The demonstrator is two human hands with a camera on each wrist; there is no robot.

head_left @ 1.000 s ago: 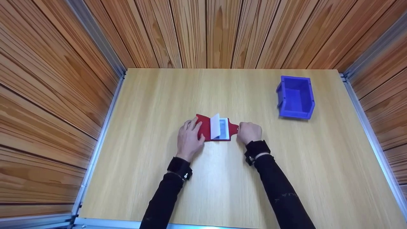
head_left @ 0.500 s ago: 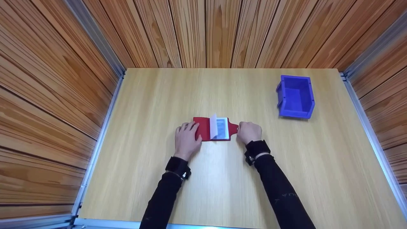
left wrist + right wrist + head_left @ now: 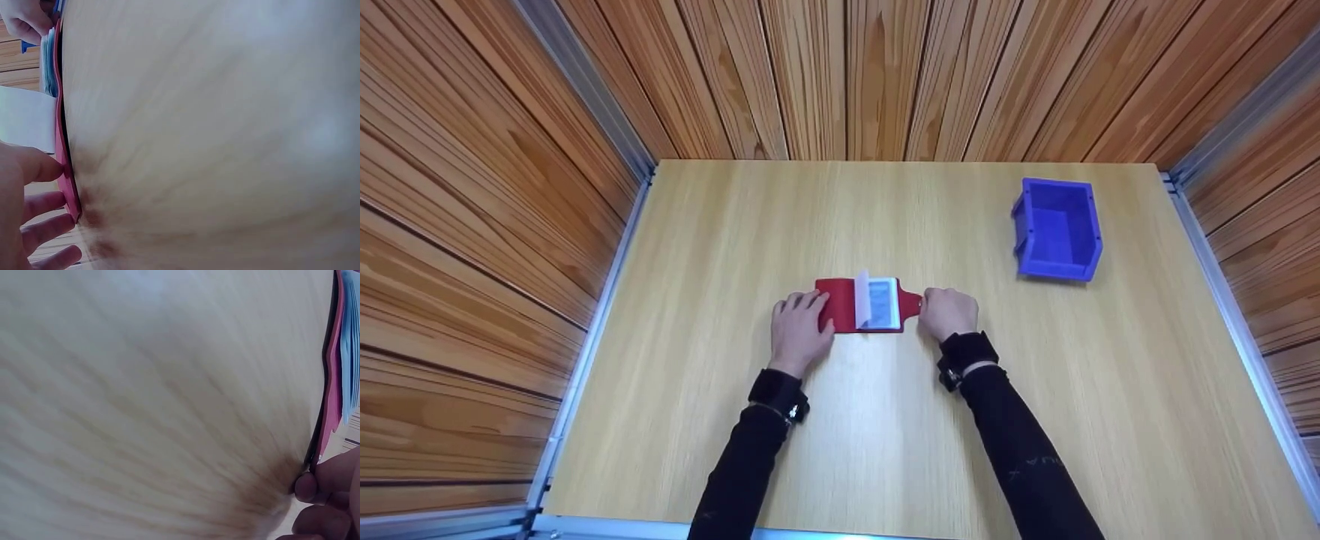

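Note:
A red card holder (image 3: pixel 841 301) lies unfolded on the table in the head view, its clear inner sleeves in a stack on the right half. One whitish sleeve (image 3: pixel 862 301) stands up near the fold. My left hand (image 3: pixel 799 330) rests on the left cover, thumb at the near edge and fingers spread in the left wrist view, where the cover (image 3: pixel 63 174) shows edge-on. At the other end, my right hand (image 3: pixel 950 313) pinches the narrow closing tab (image 3: pixel 910 304) between thumb and fingers. The right wrist view shows the bluish sleeves (image 3: pixel 350 354) above that grip.
A blue plastic bin (image 3: pixel 1059 229) stands at the back right of the wooden table (image 3: pixel 720 247). Wood-plank walls (image 3: pixel 877 82) and metal rails (image 3: pixel 585 360) bound the table.
My left hand has moved slightly left and toward me, and the left cover now lies flatter. The raised sleeve leans a little differently. My right hand stays at the tab.

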